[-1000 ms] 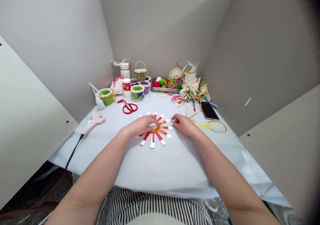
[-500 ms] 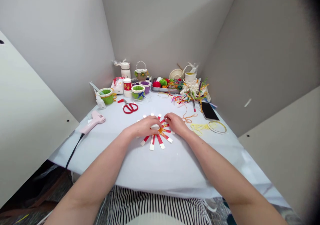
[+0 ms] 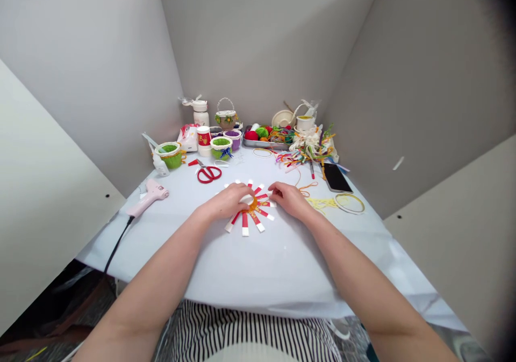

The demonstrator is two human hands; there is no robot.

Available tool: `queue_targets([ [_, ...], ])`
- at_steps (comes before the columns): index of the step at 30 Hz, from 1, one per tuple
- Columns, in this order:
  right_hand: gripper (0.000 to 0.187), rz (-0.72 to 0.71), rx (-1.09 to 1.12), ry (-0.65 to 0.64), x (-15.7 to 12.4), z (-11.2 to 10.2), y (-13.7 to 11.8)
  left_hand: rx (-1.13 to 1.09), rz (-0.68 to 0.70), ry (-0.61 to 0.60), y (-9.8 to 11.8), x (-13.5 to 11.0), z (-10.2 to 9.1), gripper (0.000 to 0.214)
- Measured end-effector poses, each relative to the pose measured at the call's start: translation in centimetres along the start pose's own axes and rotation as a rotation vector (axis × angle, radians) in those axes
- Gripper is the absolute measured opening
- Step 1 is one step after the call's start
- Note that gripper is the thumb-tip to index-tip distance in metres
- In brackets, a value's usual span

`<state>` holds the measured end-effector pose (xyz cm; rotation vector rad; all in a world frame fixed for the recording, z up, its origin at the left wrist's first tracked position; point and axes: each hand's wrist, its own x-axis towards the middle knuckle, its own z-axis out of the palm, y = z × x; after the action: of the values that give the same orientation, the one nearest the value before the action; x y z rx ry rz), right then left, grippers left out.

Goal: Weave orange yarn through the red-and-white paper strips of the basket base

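fingers (image 3: pixel 243 191) of the left hand (image 3: pixel 224 203) curl over a flat sunburst of paper strips (image 3: pixel 244 224), right fingertips (image 3: pixel 272 192) at its edge

the left fingers bend down onto the thin red-and-white strips, and the right hand (image 3: pixel 288 200) sits narrowly bunched against them; whether either grips, i cannot tell. the strips fan out around a small orange ring (image 3: pixel 253 205), at the middle of the smooth pale worktop (image 3: pixel 209 260), with red-handled scissors (image 3: pixel 209 174) and a pink plastic glue gun (image 3: pixel 148 198) well apart.
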<state>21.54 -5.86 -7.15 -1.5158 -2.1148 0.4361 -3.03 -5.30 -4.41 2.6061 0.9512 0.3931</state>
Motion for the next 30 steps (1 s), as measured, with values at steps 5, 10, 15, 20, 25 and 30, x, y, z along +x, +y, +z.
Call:
queue_targets([
  [5, 0.017, -0.023, 0.04, -0.086, -0.8, -1.1, 0.1, 0.021, 0.035, -0.032, -0.8, 0.1, -0.1, 0.032],
  [10, 0.016, 0.09, 0.052, -0.125, -1.2, -2.2, -0.3, -0.014, 0.082, -0.043, -1.1, 0.1, -0.1, 0.037],
  [15, 0.017, 0.204, 0.02, -0.201, -1.5, -2.5, -0.7, -0.049, 0.073, -0.033, -0.9, 0.1, -0.2, 0.036],
  [20, 0.017, 0.207, -0.107, -0.211, -1.5, -2.1, -1.1, -0.066, 0.074, -0.033, -0.8, 0.2, -0.2, 0.035],
  [25, 0.022, 0.182, -0.175, -0.136, -1.2, -1.7, -0.9, -0.093, 0.114, -0.026, -0.7, 0.2, -0.2, 0.034],
  [30, 0.021, -0.006, -0.172, -0.019, -0.2, -0.5, -0.5, -0.115, 0.134, -0.03, -1.0, 0.3, 0.1, 0.036],
])
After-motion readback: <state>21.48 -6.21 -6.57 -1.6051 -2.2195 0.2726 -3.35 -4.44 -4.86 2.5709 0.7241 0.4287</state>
